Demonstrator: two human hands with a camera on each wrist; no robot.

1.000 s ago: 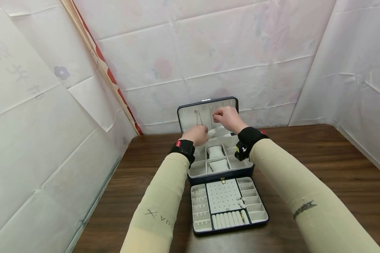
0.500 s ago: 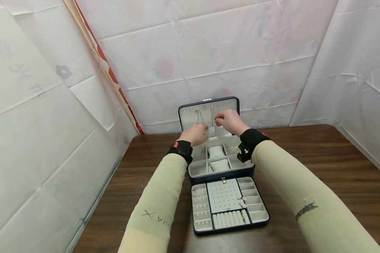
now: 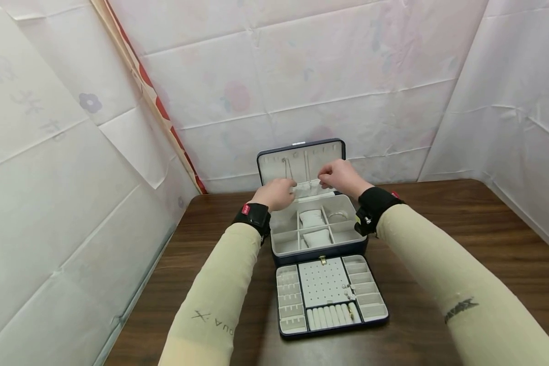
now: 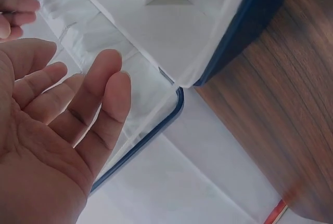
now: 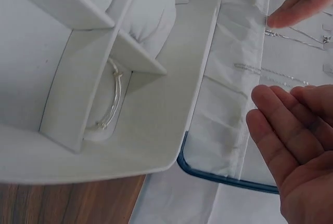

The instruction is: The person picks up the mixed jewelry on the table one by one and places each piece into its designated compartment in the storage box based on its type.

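Both hands, left hand (image 3: 276, 193) and right hand (image 3: 340, 175), lowered and unclenched, fingers loose by the gathered white fabric pocket (image 5: 234, 78) in the navy jewellery box lid (image 3: 302, 162), silver chains (image 5: 270, 70) released.

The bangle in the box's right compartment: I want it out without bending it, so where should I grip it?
Probably pinch the bangle at its upper arc, coming from straight above: it leans on edge in a narrow compartment of the jewelry box, walls close on both sides.

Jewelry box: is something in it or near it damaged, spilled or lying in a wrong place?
Nothing stands out. The jewelry box stands open, two necklaces hang straight in its lid, a bangle lies in its compartment, and the removable tray sits squarely in front.
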